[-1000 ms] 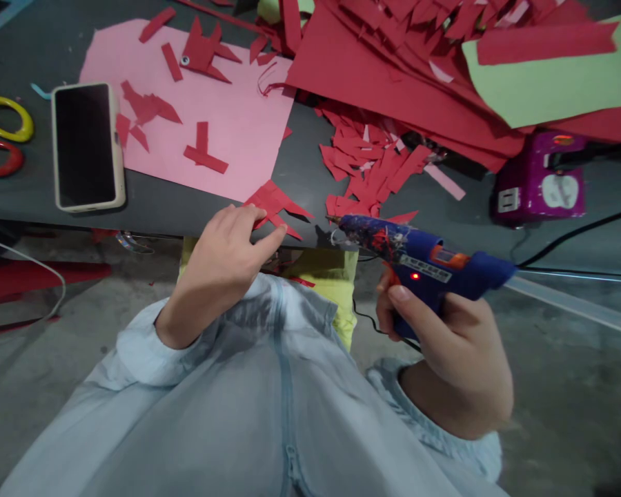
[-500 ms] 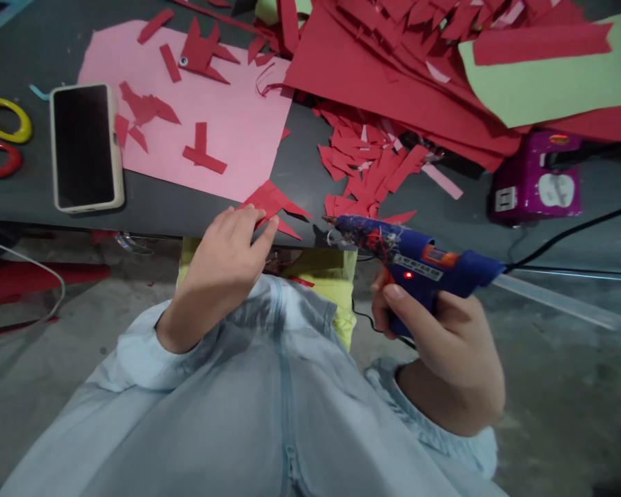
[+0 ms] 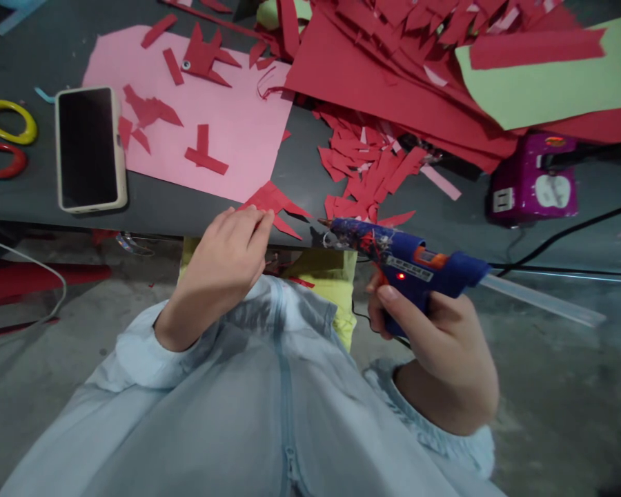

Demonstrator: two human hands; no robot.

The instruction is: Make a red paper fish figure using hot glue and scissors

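My left hand (image 3: 228,252) lies palm down at the table's near edge, fingers stretched out and resting on a fish-shaped red paper cutout (image 3: 277,197). Two pointed ends of the cutout show to the right of the fingertips; the hand covers its left part. My right hand (image 3: 439,331) is closed around the handle of a blue glue gun (image 3: 393,238). A red light glows on its side, and a clear glue stick (image 3: 546,300) sticks out of its back. The gun's nozzle points left, a short way right of the cutout and apart from it.
Behind my left hand, pink paper (image 3: 160,162) bears red pieces and a red fish (image 3: 204,59) with an eye. A phone (image 3: 87,148) and scissors (image 3: 10,134) lie left. Red scraps (image 3: 372,166) are heaped mid-table. A purple power socket block (image 3: 533,179) stands right, cables trailing.
The glue gun in my right hand has shifted slightly left, its nozzle nearer the cutout. My left thumb has drawn in closer to the fingers. The cutout has hardly moved.
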